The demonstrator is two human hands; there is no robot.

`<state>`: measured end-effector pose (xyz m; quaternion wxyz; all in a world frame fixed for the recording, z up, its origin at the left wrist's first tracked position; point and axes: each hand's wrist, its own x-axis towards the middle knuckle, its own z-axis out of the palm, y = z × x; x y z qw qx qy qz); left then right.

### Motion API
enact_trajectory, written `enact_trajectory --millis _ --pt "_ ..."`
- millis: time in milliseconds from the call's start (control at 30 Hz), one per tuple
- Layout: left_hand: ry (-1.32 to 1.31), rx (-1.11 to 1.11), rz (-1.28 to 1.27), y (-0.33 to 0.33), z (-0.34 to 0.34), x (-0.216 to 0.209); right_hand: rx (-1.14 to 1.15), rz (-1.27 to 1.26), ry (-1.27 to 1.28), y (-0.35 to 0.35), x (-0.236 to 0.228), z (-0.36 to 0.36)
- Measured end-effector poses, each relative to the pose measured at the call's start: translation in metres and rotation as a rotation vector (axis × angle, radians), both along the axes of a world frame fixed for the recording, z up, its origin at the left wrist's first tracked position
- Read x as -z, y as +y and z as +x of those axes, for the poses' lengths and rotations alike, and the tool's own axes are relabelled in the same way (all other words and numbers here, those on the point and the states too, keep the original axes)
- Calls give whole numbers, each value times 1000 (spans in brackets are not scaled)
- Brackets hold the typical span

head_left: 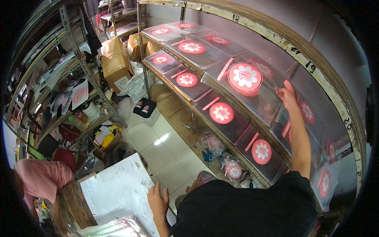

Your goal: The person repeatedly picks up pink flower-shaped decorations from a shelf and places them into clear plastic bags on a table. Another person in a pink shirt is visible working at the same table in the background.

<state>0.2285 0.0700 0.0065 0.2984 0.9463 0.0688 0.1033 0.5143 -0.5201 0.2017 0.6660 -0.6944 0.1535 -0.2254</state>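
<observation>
A round pink print with a white flower and a looped, letter-like pink mark at its centre sits on the large clear sheet point(245, 79), right of centre in the frame; a slim pink strip lies to its left. Dark numerals mark the pale strip point(294, 50) curving along the upper right, and the white label point(121, 83) on the brown carton point(114, 59), upper left, is too small to read.

The right hand point(287, 94) is at the sheet's right edge, fingers curled — whether they pinch it I cannot tell. The left hand point(158, 199), lower centre, has its fingers loosely spread at the edge of the white board point(118, 185), well apart from the sheet.

More sheets with the same print cover the tiered metal rack point(173, 87) from upper centre to lower right. Glossy clear plastic point(118, 228) lies on the board at the bottom edge. Pale floor tiles point(164, 148) show mid-frame, with a folded black cloth point(144, 108) above them — and a person in a pink top point(49, 177) bends at lower left, below cluttered shelves point(81, 55).
</observation>
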Motion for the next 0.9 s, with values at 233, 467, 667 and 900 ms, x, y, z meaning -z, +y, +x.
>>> enact_trajectory --millis 233,467,667,900 --pt "-24 95 -9 -5 9 11 80 70 93 -8 40 -10" --pt "6 89 15 -3 9 17 136 33 101 -12 55 -1" --pt "-18 92 31 -3 9 24 103 -24 150 -16 55 1" --pt "-27 101 61 -2 12 29 75 -59 210 -7 45 -4"
